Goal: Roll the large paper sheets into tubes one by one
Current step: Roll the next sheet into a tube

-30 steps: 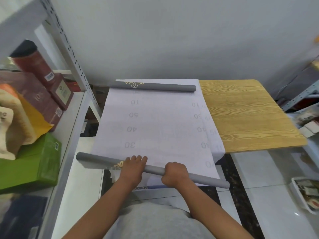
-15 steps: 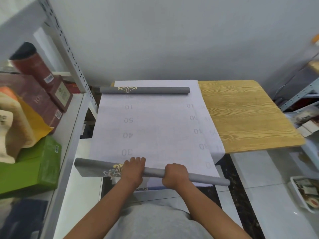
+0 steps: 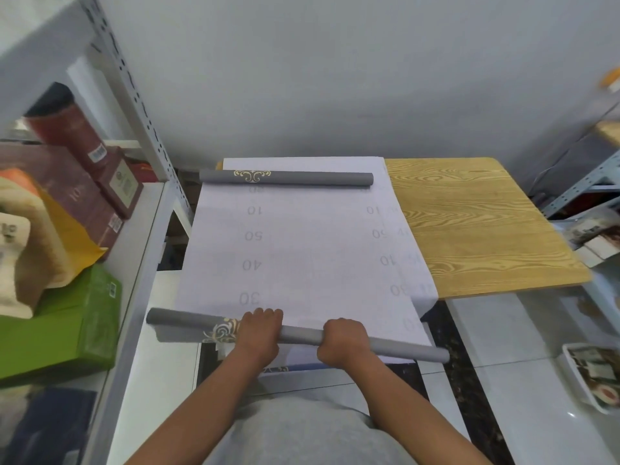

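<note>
Head view: the near gray roll (image 3: 302, 335) of the white paper sheet (image 3: 302, 256) on the wooden desk (image 3: 476, 229) is gripped by both hands, left hand (image 3: 260, 330) fingers over it, right hand (image 3: 344, 338) clenched round it, with a second gray roll (image 3: 295, 178) at the far edge.

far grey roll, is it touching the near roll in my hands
Apart. The head view shows the far grey roll and the near roll separated by a long stretch of flat white sheet.
</note>
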